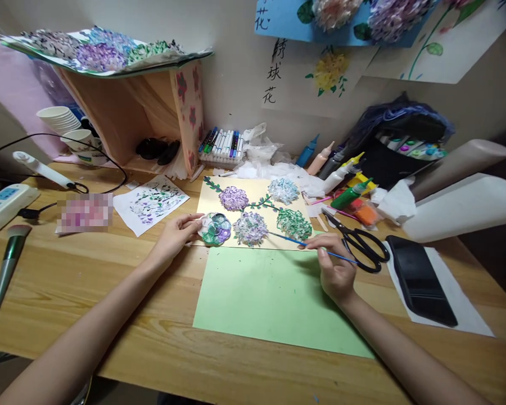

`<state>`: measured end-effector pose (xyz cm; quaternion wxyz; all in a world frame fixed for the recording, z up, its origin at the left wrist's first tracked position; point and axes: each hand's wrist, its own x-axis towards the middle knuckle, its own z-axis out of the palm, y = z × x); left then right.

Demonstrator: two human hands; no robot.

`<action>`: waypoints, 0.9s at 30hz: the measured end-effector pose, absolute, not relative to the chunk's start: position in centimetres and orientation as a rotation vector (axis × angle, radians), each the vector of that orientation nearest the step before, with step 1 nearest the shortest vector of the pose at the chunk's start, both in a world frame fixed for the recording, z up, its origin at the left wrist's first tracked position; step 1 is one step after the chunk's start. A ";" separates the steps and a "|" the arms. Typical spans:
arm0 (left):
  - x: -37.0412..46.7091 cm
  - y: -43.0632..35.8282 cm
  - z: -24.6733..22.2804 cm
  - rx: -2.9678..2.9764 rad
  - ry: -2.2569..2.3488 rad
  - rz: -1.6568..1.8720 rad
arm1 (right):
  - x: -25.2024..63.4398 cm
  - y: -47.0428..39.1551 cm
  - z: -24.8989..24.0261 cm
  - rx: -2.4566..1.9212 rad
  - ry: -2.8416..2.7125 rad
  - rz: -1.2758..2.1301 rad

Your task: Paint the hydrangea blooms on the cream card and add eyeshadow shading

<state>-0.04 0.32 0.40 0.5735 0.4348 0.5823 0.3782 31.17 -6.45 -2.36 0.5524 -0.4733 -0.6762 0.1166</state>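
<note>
Hands (179,237) (338,270) flank 4-flower picture (257,191): palette (216,229) in left, paintbrush (287,239) in right.

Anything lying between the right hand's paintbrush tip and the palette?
Yes: the lilac-and-green flower, on the yellow sheet, lies between the tip of the blue paintbrush in the right hand and the paint palette in the left hand.

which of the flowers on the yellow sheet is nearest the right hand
The green flower, lower right on the sheet; the blue flower, purple flower and mottled flower lie farther from the right hand.
</note>
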 end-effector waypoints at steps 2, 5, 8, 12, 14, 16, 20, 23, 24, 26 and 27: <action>0.0 0.4 0.4 1.017 1.385 0.879 | 31.1 -6.4 -2.3 -1.114 -1.648 0.290; 0.1 0.4 0.6 1.018 1.421 0.862 | 31.0 -6.5 -2.2 -1.088 -1.644 0.257; 0.1 0.3 0.7 1.039 1.430 0.856 | 31.2 -6.7 -2.3 -1.081 -1.646 0.247; 0.1 0.3 0.6 1.044 1.440 0.853 | 31.3 -6.7 -2.4 -1.111 -1.636 0.241; 0.2 0.3 0.7 1.032 1.440 0.861 | 31.2 -6.7 -2.4 -1.124 -1.644 0.246; 0.2 0.3 0.9 1.017 1.443 0.869 | 31.2 -6.7 -2.4 -1.121 -1.645 0.231; 0.2 0.3 0.9 1.018 1.442 0.866 | 31.2 -6.7 -2.4 -1.112 -1.597 0.206; 0.0 0.4 0.6 1.014 1.418 0.876 | 30.8 -7.0 -2.2 -1.075 -1.542 0.182; 0.0 0.4 0.5 1.006 1.404 0.888 | 30.5 -7.2 -2.2 -1.071 -1.571 0.215; -0.2 0.4 0.3 1.006 1.371 0.916 | 29.7 -7.5 -2.0 -1.059 -1.683 0.320; -0.2 0.4 0.3 1.018 1.355 0.930 | 29.3 -7.6 -1.9 -1.043 -1.754 0.374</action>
